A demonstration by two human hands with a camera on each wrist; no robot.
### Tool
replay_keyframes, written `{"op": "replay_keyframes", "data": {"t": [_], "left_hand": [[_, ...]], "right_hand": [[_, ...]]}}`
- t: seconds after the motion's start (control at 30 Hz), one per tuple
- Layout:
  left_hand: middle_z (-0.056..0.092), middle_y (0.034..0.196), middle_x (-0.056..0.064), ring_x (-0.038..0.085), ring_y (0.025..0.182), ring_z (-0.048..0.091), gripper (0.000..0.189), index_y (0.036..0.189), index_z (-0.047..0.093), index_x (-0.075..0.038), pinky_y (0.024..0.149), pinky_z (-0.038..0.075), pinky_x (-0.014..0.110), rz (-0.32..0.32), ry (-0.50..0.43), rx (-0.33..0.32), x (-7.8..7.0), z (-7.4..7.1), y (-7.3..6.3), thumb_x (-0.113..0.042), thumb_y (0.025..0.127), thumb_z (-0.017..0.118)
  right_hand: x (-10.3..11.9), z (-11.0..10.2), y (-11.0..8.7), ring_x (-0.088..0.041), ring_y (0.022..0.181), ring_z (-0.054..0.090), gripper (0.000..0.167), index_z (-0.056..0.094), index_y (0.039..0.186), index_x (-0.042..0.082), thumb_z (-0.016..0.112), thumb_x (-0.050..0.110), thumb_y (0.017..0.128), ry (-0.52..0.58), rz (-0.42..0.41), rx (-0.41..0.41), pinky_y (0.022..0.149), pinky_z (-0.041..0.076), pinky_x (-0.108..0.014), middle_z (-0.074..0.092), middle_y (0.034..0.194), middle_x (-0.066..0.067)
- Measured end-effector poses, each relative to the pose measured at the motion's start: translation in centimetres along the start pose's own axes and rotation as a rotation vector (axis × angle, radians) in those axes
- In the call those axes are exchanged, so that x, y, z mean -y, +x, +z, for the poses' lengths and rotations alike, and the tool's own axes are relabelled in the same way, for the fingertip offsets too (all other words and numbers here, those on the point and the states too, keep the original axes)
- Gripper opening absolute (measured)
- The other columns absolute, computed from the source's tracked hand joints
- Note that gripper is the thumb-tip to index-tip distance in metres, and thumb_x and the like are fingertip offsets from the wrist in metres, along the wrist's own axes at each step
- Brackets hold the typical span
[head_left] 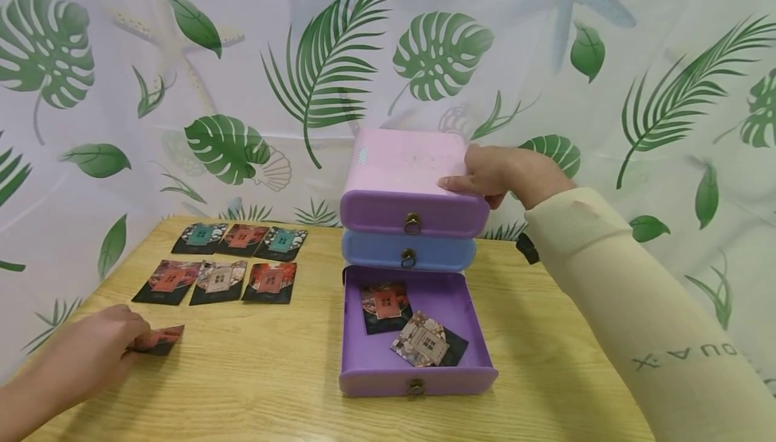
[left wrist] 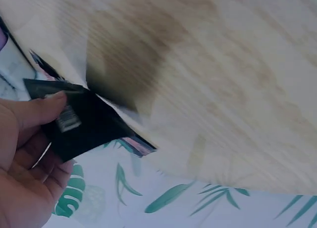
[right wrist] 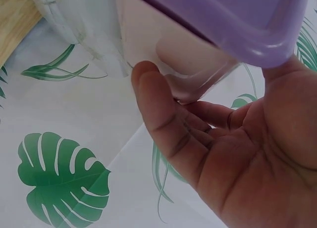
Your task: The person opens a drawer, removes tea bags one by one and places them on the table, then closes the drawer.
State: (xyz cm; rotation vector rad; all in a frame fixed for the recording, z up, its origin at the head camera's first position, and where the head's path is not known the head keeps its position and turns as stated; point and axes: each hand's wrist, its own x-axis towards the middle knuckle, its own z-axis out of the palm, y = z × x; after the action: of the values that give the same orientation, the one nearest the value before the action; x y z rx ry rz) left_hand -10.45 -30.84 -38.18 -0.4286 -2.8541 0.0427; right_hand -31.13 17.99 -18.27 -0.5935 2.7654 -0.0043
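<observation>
My left hand (head_left: 85, 358) pinches a small flat packet (head_left: 164, 341), red on its front, just above the table at the left. In the left wrist view, the thumb lies on the packet's black back (left wrist: 84, 121), beside a barcode label. My right hand (head_left: 509, 171) holds the top right of a small drawer unit (head_left: 403, 159), thumb on its pink top and fingers at its side. The unit's purple bottom drawer (head_left: 418, 383) is pulled out. Inside lie a red packet (head_left: 386, 304) and a pale floral packet (head_left: 429, 341), their edges close together.
Two rows of packets lie on the wooden table (head_left: 254, 374) left of the unit, among them a teal-labelled packet (head_left: 281, 243) and a red packet (head_left: 271, 283). The blue middle drawer (head_left: 376, 251) is closed. A leaf-print cloth (head_left: 242, 78) hangs behind.
</observation>
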Motion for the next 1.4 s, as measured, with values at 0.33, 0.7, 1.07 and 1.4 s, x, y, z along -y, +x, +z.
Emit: {"op": "replay_keyframes", "data": {"t": [0.33, 0.7, 1.07, 1.4], "left_hand": [[0.025, 0.063, -0.011, 0.005, 0.058, 0.023, 0.048, 0.059, 0.038, -0.022, 0.056, 0.022, 0.026, 0.016, -0.068, 0.151, 2.0, 1.4, -0.5, 0.011, 0.068, 0.072], [0.042, 0.067, -0.013, 0.005, 0.059, 0.031, 0.045, 0.054, 0.043, -0.02, 0.054, 0.03, 0.025, 0.077, -0.01, 0.115, 3.8, 2.2, -0.7, 0.013, 0.064, 0.072], [0.036, 0.066, -0.011, 0.003, 0.059, 0.028, 0.043, 0.062, 0.045, -0.02, 0.054, 0.028, 0.024, 0.112, -0.039, 0.129, 3.6, 1.5, -0.2, 0.01, 0.071, 0.074], [0.061, 0.074, -0.014, -0.003, 0.06, 0.054, 0.011, 0.079, 0.069, -0.02, 0.052, 0.046, 0.02, 0.238, -0.16, 0.015, -2.9, -1.2, 2.9, -0.016, 0.084, 0.079]], "right_hand": [[0.0, -0.2, 0.1, -0.018, 0.066, 0.062, 0.058, 0.064, 0.086, 0.0, 0.044, 0.051, 0.103, -0.032, -0.013, 0.011, 0.077, 0.049, -0.039, 0.066, 0.07, -0.009], [0.0, -0.2, 0.3, -0.019, 0.068, 0.065, 0.058, 0.057, 0.102, -0.004, 0.045, 0.052, 0.102, -0.014, -0.002, 0.018, 0.089, 0.049, -0.044, 0.069, 0.072, -0.012], [0.0, -0.2, 0.1, -0.018, 0.064, 0.063, 0.058, 0.062, 0.089, -0.001, 0.044, 0.053, 0.103, -0.041, -0.013, 0.019, 0.085, 0.049, -0.041, 0.066, 0.066, -0.009], [0.1, -0.2, 0.2, -0.019, 0.067, 0.063, 0.058, 0.057, 0.101, -0.004, 0.044, 0.052, 0.103, -0.022, -0.002, 0.027, 0.089, 0.049, -0.044, 0.066, 0.068, -0.011]]}}
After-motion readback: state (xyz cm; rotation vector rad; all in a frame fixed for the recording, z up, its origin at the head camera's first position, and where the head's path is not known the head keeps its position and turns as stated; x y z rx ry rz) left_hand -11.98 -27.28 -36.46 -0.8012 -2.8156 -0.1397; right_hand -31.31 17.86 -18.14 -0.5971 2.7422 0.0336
